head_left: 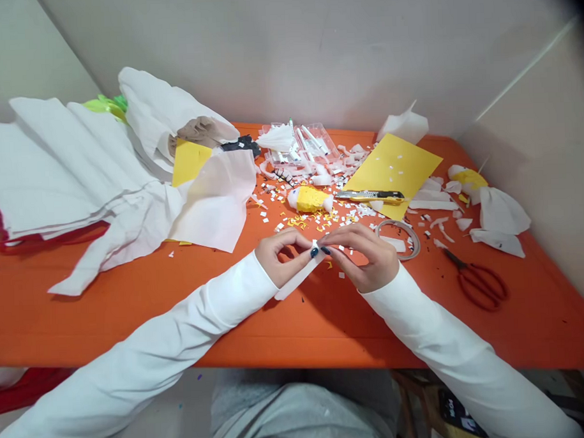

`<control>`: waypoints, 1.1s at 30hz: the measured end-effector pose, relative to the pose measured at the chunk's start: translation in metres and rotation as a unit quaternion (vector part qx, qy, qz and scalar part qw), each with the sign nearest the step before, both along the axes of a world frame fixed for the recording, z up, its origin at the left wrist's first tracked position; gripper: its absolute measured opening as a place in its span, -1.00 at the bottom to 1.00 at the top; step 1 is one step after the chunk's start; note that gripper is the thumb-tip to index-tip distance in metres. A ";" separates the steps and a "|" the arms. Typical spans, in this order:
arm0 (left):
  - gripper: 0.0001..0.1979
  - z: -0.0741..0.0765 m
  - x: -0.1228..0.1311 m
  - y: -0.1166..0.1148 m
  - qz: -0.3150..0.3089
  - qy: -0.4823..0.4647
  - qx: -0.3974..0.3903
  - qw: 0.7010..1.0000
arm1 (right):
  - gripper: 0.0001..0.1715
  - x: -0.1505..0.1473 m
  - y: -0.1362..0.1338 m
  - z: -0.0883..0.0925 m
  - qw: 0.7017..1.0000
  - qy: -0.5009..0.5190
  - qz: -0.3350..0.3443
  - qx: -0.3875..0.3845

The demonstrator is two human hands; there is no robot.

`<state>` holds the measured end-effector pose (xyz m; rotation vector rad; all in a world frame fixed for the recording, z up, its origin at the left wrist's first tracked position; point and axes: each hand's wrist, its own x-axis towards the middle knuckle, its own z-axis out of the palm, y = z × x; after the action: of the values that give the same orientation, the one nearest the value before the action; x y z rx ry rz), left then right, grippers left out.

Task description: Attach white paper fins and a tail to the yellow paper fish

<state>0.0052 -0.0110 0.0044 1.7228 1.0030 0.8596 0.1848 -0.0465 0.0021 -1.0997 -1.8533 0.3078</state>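
Observation:
A narrow white paper strip is pinched between the fingertips of both hands, just above the orange table. My left hand is closed on it, thumb and forefinger together, and the strip's loose end hangs down under that hand. Facing it, my right hand pinches the strip's upper end; the fingers cover most of that end. Just beyond the hands lies a small yellow and white figure among paper bits. A roll of tape rests beside my right hand.
A box cutter lies across a yellow sheet. Red-handled scissors are at right, near another yellow-white piece. Behind stands a clear tray with markers. White paper piles up at left on the orange table.

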 end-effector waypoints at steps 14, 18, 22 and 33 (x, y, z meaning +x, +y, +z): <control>-0.83 -0.005 0.000 -0.001 -0.009 0.022 0.101 0.995 | -0.88 0.000 0.003 -0.001 0.975 0.122 0.047 -0.178; -0.82 -0.006 0.000 -0.002 -0.014 0.033 0.087 0.996 | -0.86 0.001 0.004 -0.004 0.961 0.156 0.061 -0.218; -0.81 -0.005 0.000 -0.003 -0.022 0.028 0.074 0.997 | -0.84 0.002 0.004 -0.004 0.959 0.158 0.060 -0.228; -0.78 -0.004 0.000 -0.003 -0.052 0.003 0.019 0.998 | -0.78 0.007 0.008 -0.008 0.889 0.268 0.108 -0.355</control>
<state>0.0047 -0.0138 0.0002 1.7939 0.8981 0.8104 0.1917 -0.0388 -0.0060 -1.1096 -1.3664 1.3618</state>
